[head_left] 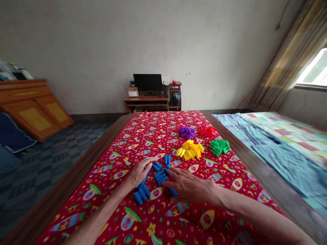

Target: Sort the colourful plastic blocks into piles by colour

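Note:
Small blue tube-shaped plastic pieces (pixel 160 177) lie in loose clusters on the red patterned cloth (pixel 184 228), between and around my hands. My left hand (pixel 140 173) rests at their left side, fingers stretched out, and hides part of a cluster beneath it. Nearer to me sits another group of blue pieces (pixel 142 194). At the right, my right hand (pixel 189 185) is flat with its fingers spread, its fingertips at the blue pieces and its palm covering some. A short blue pair (pixel 167 159) lies just beyond both hands. Neither hand visibly grips a piece.
Beyond my right hand are piles of similar yellow pieces (pixel 190 150), green pieces (pixel 219 147), purple pieces (pixel 186 132) and red pieces (pixel 208 131). The wooden table edge (pixel 245 160) shows at the right, beside a bed (pixel 286 146). A monitor (pixel 147 84) stands on a desk by the wall.

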{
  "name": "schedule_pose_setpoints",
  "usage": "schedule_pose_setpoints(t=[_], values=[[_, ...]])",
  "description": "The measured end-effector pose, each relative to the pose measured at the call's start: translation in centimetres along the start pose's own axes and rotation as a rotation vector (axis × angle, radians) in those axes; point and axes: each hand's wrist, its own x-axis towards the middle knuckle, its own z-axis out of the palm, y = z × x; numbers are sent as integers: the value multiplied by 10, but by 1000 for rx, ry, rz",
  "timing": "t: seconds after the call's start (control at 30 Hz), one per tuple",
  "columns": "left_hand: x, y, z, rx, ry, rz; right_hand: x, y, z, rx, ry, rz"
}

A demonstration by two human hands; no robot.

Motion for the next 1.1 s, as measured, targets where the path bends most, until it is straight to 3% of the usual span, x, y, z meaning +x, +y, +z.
schedule_pose_setpoints(t=[0.23,0.47,0.63,0.77,0.83,0.9,0.97,1.1], values=[[1,0,-1,4,-4,7,-20,11,12,195,17,67],[1,-3,0,16,-2,18,-73,40,14,330,285,367],[2,-6,0,12,0,33,-117,76,10,142,374,518],[2,-6,0,11,-3,36,-107,67,1,65,485,462],[2,-6,0,22,-8,34,-86,43,-1,159,424,374],[2,-7,0,36,-9,33,-60,14,1,236,281,251],[2,-8,0,45,-6,37,-38,-10,8,197,149,148],[2,-9,0,51,-9,52,-17,-24,22,76,-1,65]])
